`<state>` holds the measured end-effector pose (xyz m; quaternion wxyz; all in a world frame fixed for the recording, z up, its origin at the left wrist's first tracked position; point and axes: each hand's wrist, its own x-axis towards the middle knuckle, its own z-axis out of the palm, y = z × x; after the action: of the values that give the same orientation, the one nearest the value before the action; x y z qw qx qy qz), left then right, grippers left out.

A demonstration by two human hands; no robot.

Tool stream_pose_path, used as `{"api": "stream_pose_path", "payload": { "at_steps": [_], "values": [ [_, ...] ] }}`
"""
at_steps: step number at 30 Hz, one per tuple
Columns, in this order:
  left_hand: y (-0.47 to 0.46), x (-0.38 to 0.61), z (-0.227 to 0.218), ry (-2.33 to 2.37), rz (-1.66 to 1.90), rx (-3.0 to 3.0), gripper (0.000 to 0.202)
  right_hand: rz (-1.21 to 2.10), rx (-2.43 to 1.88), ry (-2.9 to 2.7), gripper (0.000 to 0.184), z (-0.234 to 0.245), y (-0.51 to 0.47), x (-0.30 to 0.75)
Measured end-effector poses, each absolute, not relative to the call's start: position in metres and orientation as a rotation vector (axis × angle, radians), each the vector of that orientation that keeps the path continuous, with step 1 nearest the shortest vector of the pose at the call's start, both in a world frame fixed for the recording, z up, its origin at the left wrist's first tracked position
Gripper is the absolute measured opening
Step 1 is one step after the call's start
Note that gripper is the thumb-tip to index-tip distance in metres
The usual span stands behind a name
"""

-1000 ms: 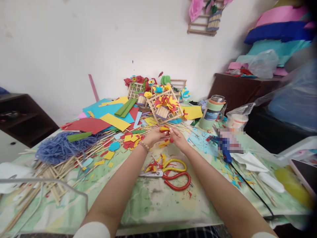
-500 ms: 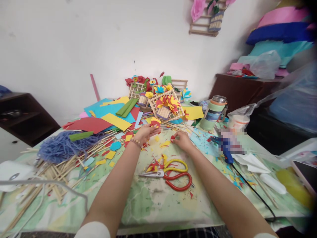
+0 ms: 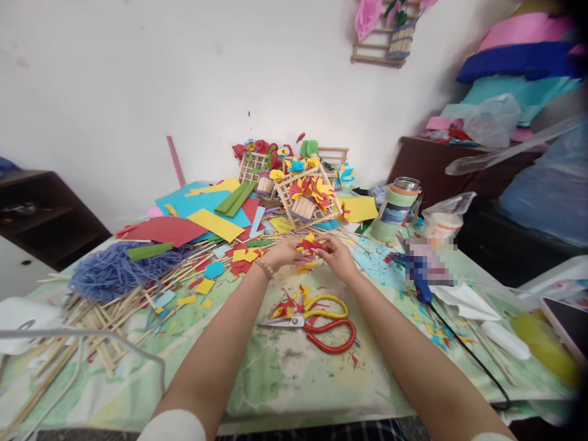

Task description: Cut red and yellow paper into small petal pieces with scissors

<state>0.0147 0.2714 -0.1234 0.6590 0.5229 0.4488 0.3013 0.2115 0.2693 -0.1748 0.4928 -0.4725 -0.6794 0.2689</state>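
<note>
Over the middle of the table, my left hand (image 3: 285,254) is closed on a red-and-yellow paper flower (image 3: 310,245). My right hand (image 3: 339,255) meets it from the other side, its fingers closed at the flower's red petals. Whether a separate petal sits between the right fingertips is too small to tell. Nearer to me lie scissors (image 3: 305,321) with one yellow and one red handle, their blades pointing left. Red and yellow paper scraps (image 3: 294,303) are scattered by the blades. Just behind the hands leans a stick frame (image 3: 307,223) bearing finished red-and-yellow flowers (image 3: 316,191).
Coloured paper sheets (image 3: 165,229), blue yarn (image 3: 119,272) and wooden sticks (image 3: 98,331) cover the left side. At the right stand a green bottle (image 3: 390,211) and a blue glue gun (image 3: 420,278) with a black cord. A grey cable (image 3: 114,343) crosses the front left.
My hands have come together: the left moved slightly right and down with the flower, and the right moved slightly up, bringing its fingers to the petals.
</note>
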Motion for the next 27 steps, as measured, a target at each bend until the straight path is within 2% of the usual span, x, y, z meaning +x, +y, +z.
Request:
{"api": "stream_pose_path", "payload": {
  "at_steps": [2, 6, 8, 17, 21, 22, 27],
  "values": [
    [0.269, 0.016, -0.123, 1.001, 0.638, 1.216, 0.024, 0.588, -1.155, -1.679, 0.029, -0.172, 0.266, 0.211],
    [0.269, 0.017, -0.124, 0.987, 0.61, 1.256, 0.029, 0.465, -1.158, -1.702, 0.007, -0.167, 0.262, 0.21],
    [0.269, 0.018, -0.124, 0.988, 0.616, 1.268, 0.029, 0.412, -1.146, -1.687, 0.004, -0.164, 0.262, 0.21],
    [0.268, 0.017, -0.122, 0.95, 0.513, 1.365, 0.034, 0.428, -1.074, -1.713, 0.02, -0.169, 0.265, 0.208],
    [0.27, 0.016, -0.122, 0.923, 0.471, 1.431, 0.033, 0.544, -1.121, -1.693, 0.045, -0.184, 0.272, 0.205],
    [0.27, 0.016, -0.122, 0.908, 0.471, 1.451, 0.031, 0.574, -1.124, -1.705, 0.047, -0.186, 0.273, 0.205],
    [0.269, 0.017, -0.12, 0.83, 0.542, 1.567, 0.025, 0.625, -1.085, -1.817, 0.028, -0.185, 0.268, 0.201]
  ]
}}
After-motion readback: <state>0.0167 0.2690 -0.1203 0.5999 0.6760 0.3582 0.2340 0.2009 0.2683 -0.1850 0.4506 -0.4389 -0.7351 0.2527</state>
